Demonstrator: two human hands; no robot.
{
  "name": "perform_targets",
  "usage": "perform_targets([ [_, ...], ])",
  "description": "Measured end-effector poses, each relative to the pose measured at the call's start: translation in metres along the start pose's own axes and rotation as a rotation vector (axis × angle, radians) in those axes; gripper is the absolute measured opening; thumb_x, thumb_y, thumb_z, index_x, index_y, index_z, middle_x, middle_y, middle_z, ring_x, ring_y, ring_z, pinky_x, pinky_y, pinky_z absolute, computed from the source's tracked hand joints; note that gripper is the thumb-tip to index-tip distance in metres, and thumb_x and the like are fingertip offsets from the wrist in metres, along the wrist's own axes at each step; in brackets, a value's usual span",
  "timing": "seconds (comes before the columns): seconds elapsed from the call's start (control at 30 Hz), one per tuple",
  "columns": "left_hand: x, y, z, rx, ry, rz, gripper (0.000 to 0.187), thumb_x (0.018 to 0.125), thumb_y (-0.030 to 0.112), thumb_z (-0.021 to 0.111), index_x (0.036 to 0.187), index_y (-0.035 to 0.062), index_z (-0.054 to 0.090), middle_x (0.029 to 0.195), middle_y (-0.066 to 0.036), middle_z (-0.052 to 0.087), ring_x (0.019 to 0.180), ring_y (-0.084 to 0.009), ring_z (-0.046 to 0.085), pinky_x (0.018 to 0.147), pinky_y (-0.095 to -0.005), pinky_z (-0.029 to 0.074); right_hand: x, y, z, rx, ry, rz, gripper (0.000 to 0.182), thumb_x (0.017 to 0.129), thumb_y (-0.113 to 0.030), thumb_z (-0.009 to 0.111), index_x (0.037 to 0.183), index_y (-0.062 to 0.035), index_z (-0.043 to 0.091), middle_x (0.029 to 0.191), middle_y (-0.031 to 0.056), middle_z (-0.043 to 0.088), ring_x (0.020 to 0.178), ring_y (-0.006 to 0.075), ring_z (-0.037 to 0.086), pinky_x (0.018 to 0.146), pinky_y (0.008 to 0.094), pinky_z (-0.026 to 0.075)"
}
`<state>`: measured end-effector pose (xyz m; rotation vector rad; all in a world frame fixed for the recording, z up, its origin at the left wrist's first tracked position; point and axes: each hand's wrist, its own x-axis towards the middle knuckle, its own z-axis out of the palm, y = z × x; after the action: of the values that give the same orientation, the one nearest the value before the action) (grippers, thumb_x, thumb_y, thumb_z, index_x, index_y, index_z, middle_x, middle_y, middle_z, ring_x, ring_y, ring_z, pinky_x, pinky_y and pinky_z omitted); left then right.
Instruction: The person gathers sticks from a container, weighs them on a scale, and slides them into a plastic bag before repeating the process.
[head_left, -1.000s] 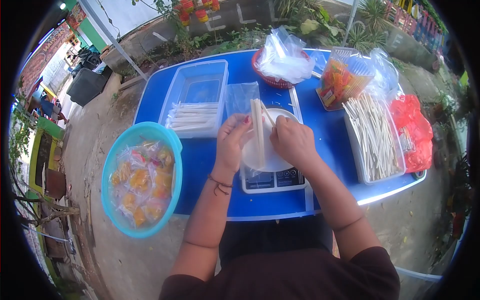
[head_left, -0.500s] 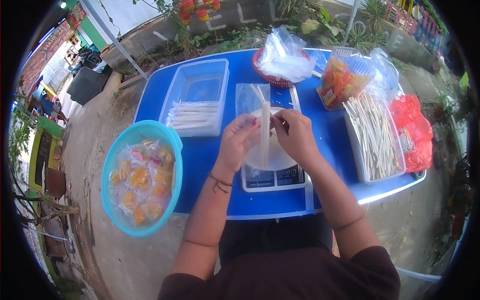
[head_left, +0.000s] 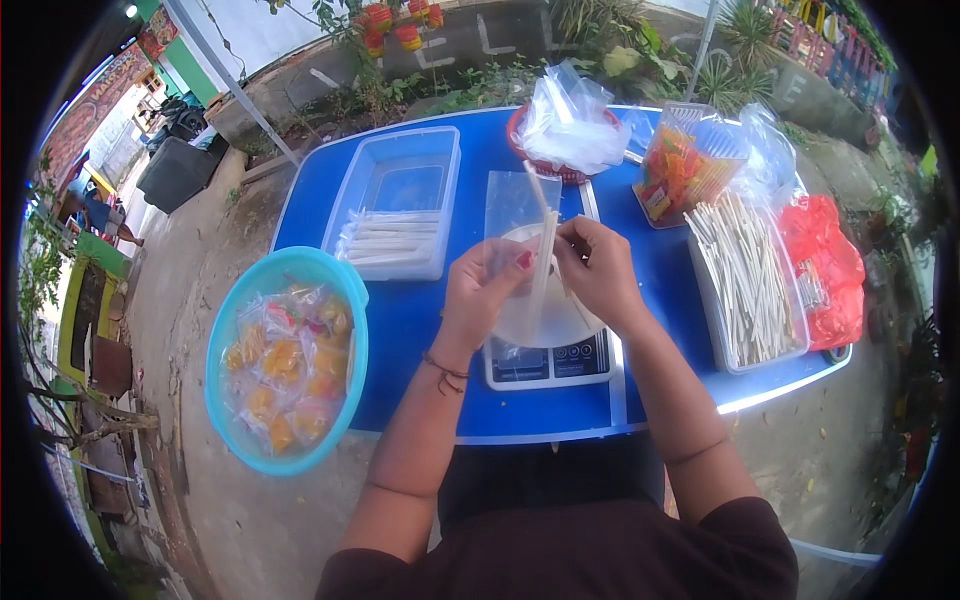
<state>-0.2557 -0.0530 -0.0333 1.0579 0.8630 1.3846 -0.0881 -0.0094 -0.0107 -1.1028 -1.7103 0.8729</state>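
Observation:
My left hand (head_left: 482,290) is closed around a clear plastic bag (head_left: 508,208), thumb in front. Long pale sticks (head_left: 547,240) stand upright along the bag's right side, one tip leaning out to the left at the top. At the bag's right edge, my right hand (head_left: 602,268) is closed in a pinch; its fingertips partly hide what they grip. Both hands are above a round white plate (head_left: 583,322) on a digital kitchen scale (head_left: 552,366), whose display the plate and bag partly cover.
A clear box (head_left: 400,270) with filled bags of sticks stands left of the scale, and a turquoise basin (head_left: 215,375) of packaged snacks in front of it. On the right are a tub of loose sticks (head_left: 752,290), a red bag (head_left: 835,270) and a snack container (head_left: 690,160). A red basket (head_left: 518,135) holds plastic bags.
The bag and sticks have shifted slightly right and now tilt more to the right. Both hands have moved a little to the right with them and stay closed.

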Motion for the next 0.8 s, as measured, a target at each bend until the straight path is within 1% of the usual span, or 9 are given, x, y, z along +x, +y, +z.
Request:
perform_targets([
  [0.03,0.001,-0.001,-0.001,0.027,-0.005,0.017,0.018,0.091,0.011,0.068,0.105,0.0007,0.064,0.100,-0.008,0.069,0.089,-0.0126,0.067,0.079,-0.0265,0.055,0.001,0.001,-0.001,0.015,0.014,0.003,0.008,0.089,-0.005,0.066,0.089,0.0033,0.064,0.071,0.0097,0.065,0.060,0.0127,0.060,0.055,0.0281,0.045],
  [0.13,-0.001,0.001,0.004,0.117,-0.009,0.066,0.016,0.089,0.003,0.067,0.104,-0.0023,0.061,0.099,-0.016,0.071,0.089,-0.0208,0.071,0.078,-0.0319,0.060,0.006,0.008,-0.002,0.106,0.098,-0.014,0.011,0.093,-0.007,0.064,0.089,0.0027,0.062,0.068,0.0038,0.061,0.057,0.0060,0.054,0.051,0.0246,0.042],
  [0.27,-0.003,0.001,0.006,0.123,-0.025,0.068,0.021,0.088,0.000,0.068,0.107,-0.0042,0.061,0.101,-0.019,0.071,0.090,-0.0221,0.071,0.078,-0.0319,0.060,0.010,0.009,-0.010,0.295,0.205,-0.081,0.011,0.097,-0.010,0.060,0.095,0.0010,0.058,0.070,-0.0009,0.058,0.057,0.0024,0.051,0.049,0.0192,0.039],
  [0.37,-0.005,0.007,0.009,0.191,-0.054,0.096,0.025,0.087,0.001,0.069,0.110,-0.0052,0.061,0.101,-0.019,0.071,0.090,-0.0221,0.072,0.078,-0.0314,0.060,0.017,-0.004,-0.023,0.429,0.320,-0.248,0.012,0.098,-0.011,0.057,0.096,0.0010,0.056,0.071,0.0020,0.058,0.057,0.0047,0.053,0.050,0.0197,0.043],
  [0.43,-0.006,0.005,0.010,0.206,-0.062,0.130,0.028,0.086,0.002,0.070,0.112,-0.0055,0.061,0.099,-0.019,0.071,0.090,-0.0218,0.072,0.077,-0.0307,0.060,0.023,-0.012,-0.031,0.528,0.335,-0.307,0.013,0.098,-0.012,0.058,0.096,0.0010,0.056,0.072,0.0027,0.058,0.058,0.0060,0.053,0.051,0.0207,0.044],
  [0.47,-0.007,0.005,0.010,0.216,-0.044,0.108,0.028,0.085,0.004,0.072,0.110,-0.0040,0.064,0.099,-0.017,0.072,0.090,-0.0194,0.071,0.078,-0.0292,0.058,0.025,-0.016,-0.033,0.579,0.342,-0.333,0.014,0.098,-0.013,0.058,0.096,0.0010,0.055,0.073,0.0031,0.059,0.058,0.0066,0.054,0.051,0.0212,0.044],
  [0.53,-0.009,0.007,0.011,0.234,-0.012,0.065,0.027,0.083,0.007,0.076,0.107,-0.0010,0.068,0.100,-0.012,0.073,0.091,-0.0147,0.069,0.080,-0.0260,0.056,0.031,-0.027,-0.032,0.702,0.380,-0.337,0.014,0.098,-0.013,0.058,0.096,0.0005,0.055,0.075,0.0039,0.059,0.059,0.0073,0.054,0.052,0.0225,0.046],
  [0.7,-0.009,0.007,0.012,0.243,-0.010,0.086,0.026,0.082,0.008,0.078,0.105,-0.0002,0.070,0.099,-0.010,0.073,0.090,-0.0136,0.069,0.082,-0.0268,0.055,0.040,-0.041,-0.035,0.874,0.396,-0.328,0.014,0.098,-0.015,0.059,0.098,-0.0015,0.056,0.079,0.0030,0.059,0.063,0.0075,0.056,0.055,0.0237,0.048],
  [0.8,-0.009,0.008,0.013,0.246,-0.011,0.103,0.026,0.081,0.008,0.078,0.105,-0.0003,0.070,0.098,-0.010,0.073,0.090,-0.0133,0.069,0.082,-0.0272,0.055,0.041,-0.040,-0.032,0.935,0.342,-0.324,0.015,0.097,-0.016,0.060,0.098,-0.0015,0.057,0.080,0.0019,0.059,0.063,0.0071,0.056,0.055,0.0238,0.048],
])
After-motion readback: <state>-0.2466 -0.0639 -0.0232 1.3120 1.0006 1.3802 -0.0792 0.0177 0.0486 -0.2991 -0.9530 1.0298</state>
